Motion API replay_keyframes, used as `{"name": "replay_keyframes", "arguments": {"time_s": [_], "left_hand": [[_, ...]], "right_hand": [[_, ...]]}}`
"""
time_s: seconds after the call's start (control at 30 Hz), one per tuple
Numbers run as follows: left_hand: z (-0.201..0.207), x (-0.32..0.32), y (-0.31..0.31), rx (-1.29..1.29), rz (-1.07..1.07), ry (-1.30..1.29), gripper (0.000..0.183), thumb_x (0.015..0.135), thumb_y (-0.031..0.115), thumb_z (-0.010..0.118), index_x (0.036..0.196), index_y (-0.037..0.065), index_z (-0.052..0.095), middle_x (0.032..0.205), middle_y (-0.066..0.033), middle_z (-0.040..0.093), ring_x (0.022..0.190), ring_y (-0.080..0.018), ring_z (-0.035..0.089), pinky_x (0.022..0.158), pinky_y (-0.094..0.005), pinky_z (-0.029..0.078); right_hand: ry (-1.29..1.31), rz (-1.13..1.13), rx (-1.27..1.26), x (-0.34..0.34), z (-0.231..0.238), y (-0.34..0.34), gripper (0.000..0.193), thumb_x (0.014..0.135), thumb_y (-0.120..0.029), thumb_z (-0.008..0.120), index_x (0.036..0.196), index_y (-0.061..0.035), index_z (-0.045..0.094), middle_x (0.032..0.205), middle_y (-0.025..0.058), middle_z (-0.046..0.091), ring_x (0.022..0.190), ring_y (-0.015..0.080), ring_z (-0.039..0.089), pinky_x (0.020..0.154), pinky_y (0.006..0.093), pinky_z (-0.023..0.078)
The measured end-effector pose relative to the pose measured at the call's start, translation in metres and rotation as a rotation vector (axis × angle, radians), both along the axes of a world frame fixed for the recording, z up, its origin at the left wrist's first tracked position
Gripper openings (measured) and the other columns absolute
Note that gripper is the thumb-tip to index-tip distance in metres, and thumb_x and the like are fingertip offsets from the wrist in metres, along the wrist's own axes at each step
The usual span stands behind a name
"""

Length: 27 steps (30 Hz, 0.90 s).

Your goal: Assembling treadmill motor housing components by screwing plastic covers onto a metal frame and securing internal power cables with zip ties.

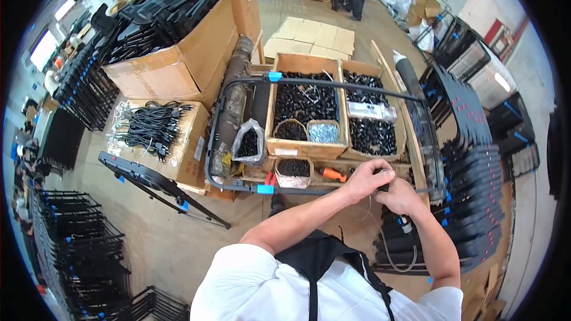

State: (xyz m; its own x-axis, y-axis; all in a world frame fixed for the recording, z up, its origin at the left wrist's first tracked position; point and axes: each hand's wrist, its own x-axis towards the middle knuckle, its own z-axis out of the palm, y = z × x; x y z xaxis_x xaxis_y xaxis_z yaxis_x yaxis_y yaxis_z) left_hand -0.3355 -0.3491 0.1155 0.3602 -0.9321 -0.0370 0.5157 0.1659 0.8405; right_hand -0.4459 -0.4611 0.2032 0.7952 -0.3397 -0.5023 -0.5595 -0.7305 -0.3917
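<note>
A black tubular frame [351,85] with rounded corners and blue clips [265,189] lies across the workbench and its boxes. Over its near bar, towards the right, my hands meet. My right hand [399,196] is closed around a black cylindrical tool [405,223] with a clear hose [389,255] looping below it. My left hand [367,181] pinches just above, thumb and fingers together, against the right hand. What sits between those fingertips is hidden. Left of the hands, an orange-and-black tool [333,173] lies on the bench.
Wooden boxes of black plastic parts [303,98] fill the bench, with silver screws [324,132] and dark screws [294,168] in small containers. At left are bundled black cables [154,128] on a carton [193,148]. Stacked black frames [476,184] stand close at right.
</note>
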Motion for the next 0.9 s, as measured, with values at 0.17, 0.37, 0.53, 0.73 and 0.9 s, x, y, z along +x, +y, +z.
{"name": "replay_keyframes", "arguments": {"time_s": [0.17, 0.37, 0.53, 0.73, 0.9], "left_hand": [[0.05, 0.101, 0.039, -0.22, 0.505, -0.593, 0.024, 0.097, 0.022, 0.07, 0.08, 0.004, 0.067, 0.111, -0.0064, 0.057, 0.111, -0.0182, 0.054, 0.098, -0.0342, 0.043], [-0.05, 0.203, 0.092, 0.456, 0.483, 0.08, 0.067, 0.098, 0.059, 0.067, 0.117, -0.005, 0.066, 0.116, -0.0135, 0.068, 0.099, -0.0206, 0.064, 0.086, -0.0366, 0.053], [-0.11, 0.278, 0.134, 0.806, 0.656, -0.206, 0.071, 0.096, 0.062, 0.067, 0.119, -0.005, 0.071, 0.112, -0.0201, 0.076, 0.104, -0.0266, 0.071, 0.09, -0.0407, 0.054], [-0.146, 0.339, 0.148, 1.01, 0.753, -0.448, 0.069, 0.099, 0.065, 0.057, 0.102, -0.002, 0.073, 0.105, -0.0293, 0.073, 0.105, -0.0457, 0.069, 0.089, -0.0502, 0.052], [-0.149, 0.351, 0.142, 0.988, 0.73, -0.442, 0.066, 0.099, 0.062, 0.059, 0.1, -0.003, 0.072, 0.1, -0.0278, 0.073, 0.102, -0.0455, 0.069, 0.088, -0.0497, 0.051]], "right_hand": [[-0.117, -0.099, 0.264, 0.093, 0.076, 0.048, 0.061, 0.084, -0.029, 0.077, 0.136, -0.0024, 0.058, 0.106, 0.0258, 0.074, 0.099, 0.0404, 0.074, 0.085, 0.0455, 0.058], [-0.34, 0.326, -0.289, 0.201, -0.044, 0.077, 0.073, 0.082, -0.025, 0.082, 0.141, 0.0022, 0.049, 0.112, 0.0255, 0.072, 0.096, 0.0442, 0.073, 0.087, 0.0503, 0.061], [-0.412, 0.485, -0.239, 0.296, -0.13, 0.112, 0.082, 0.081, -0.026, 0.082, 0.147, -0.0005, 0.04, 0.104, 0.0254, 0.07, 0.089, 0.0433, 0.074, 0.076, 0.0508, 0.062], [-0.396, 0.529, -0.228, 0.368, -0.177, 0.12, 0.083, 0.079, -0.027, 0.081, 0.147, -0.0006, 0.04, 0.103, 0.0249, 0.069, 0.088, 0.0428, 0.074, 0.074, 0.0502, 0.061], [-0.418, 0.532, -0.22, 0.38, -0.177, 0.114, 0.082, 0.079, -0.028, 0.083, 0.145, -0.0002, 0.042, 0.102, 0.0243, 0.07, 0.086, 0.0413, 0.074, 0.072, 0.0491, 0.061]]}}
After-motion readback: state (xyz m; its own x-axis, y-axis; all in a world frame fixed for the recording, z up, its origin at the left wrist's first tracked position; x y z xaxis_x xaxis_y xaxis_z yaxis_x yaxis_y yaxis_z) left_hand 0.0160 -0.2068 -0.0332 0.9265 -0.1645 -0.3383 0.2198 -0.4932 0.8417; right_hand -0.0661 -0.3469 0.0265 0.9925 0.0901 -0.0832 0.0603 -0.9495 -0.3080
